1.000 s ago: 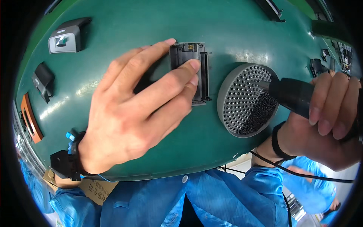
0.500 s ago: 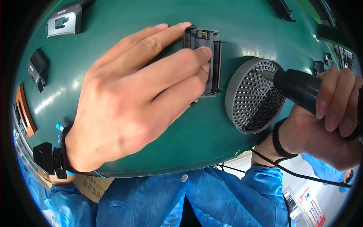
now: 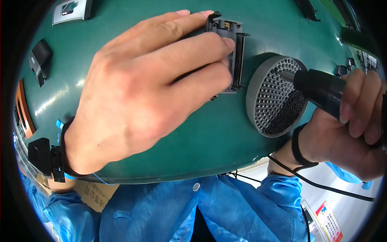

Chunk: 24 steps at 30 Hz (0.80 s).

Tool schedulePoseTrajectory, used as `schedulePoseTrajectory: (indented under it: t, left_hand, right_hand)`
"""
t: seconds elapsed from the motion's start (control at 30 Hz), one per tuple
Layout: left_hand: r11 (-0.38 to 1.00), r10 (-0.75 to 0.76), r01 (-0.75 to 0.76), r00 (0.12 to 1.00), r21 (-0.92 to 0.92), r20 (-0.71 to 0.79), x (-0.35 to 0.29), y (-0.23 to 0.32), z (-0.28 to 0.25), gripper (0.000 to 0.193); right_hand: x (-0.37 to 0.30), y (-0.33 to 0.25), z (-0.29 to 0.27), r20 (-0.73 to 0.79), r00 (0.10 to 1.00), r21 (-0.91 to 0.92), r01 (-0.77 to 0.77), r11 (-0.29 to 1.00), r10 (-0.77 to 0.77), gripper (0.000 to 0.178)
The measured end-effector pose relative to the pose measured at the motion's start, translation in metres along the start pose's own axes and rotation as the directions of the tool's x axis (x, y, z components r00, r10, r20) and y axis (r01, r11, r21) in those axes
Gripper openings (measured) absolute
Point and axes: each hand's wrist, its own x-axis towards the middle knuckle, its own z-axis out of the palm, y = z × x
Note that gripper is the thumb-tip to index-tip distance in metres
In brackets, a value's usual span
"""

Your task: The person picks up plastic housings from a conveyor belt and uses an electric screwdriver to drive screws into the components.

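My left hand [image 3: 149, 80] grips a dark grey plastic housing [image 3: 238, 56] with small gold contacts near its far end. Fingers and thumb lie along its left side and over its face, hiding much of it. In my right hand [image 3: 354, 117] is a black electric screwdriver [image 3: 320, 90], fingers wrapped around its body. Its metal bit reaches down into a round grey screw tray [image 3: 252, 94] with a dimpled floor. Small dark screws [image 3: 288, 113] lie heaped in the tray's near right part; others sit in the dimples. Whether a screw is on the tip cannot be made out.
A grey-and-black plastic cover [image 3: 71, 12] lies at the far left of the green table [image 3: 193, 137]. Below it are a black cover [image 3: 39, 62] and an orange-brown part [image 3: 25, 109]. A black strip [image 3: 308, 10] lies far right. A cable [image 3: 322, 185] hangs below my right wrist.
The housing, the tray and the table parts now appear slightly higher in view, the housing and tray also a little further right. Both hands keep their grips, and the bit stays in the tray.
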Motion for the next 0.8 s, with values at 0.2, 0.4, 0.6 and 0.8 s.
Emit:
schedulePoseTrajectory:
  t: [0.2, 0.4, 0.6, 0.8]
  left_hand:
    - [0.999, 0.009, -0.01, 1.0, -0.043, -0.029, -0.001, -0.002, 0.003, 0.039]
    - [0.998, -0.029, 0.029, 1.0, -0.063, -0.004, -0.005, 0.004, 0.003, 0.042]
    - [0.983, -0.096, 0.052, 0.964, -0.178, -0.249, -0.011, 0.026, -0.009, 0.046]
    - [0.923, -0.116, -0.03, 0.929, -0.384, -0.351, -0.002, 0.051, 0.006, 0.033]
  right_hand:
    - [-0.002, -0.001, -0.004, 0.01, 1.0, 0.009, 0.008, 1.0, -0.008, 0.051]
    - [0.008, -0.015, -0.003, 0.073, 0.996, 0.057, 0.047, 0.997, -0.051, 0.051]
    - [0.006, -0.048, 0.03, -0.054, 0.997, 0.107, 0.069, 0.992, -0.063, 0.02]
    - [0.003, -0.041, 0.058, -0.157, 0.988, 0.159, 0.034, 0.987, -0.008, 0.016]
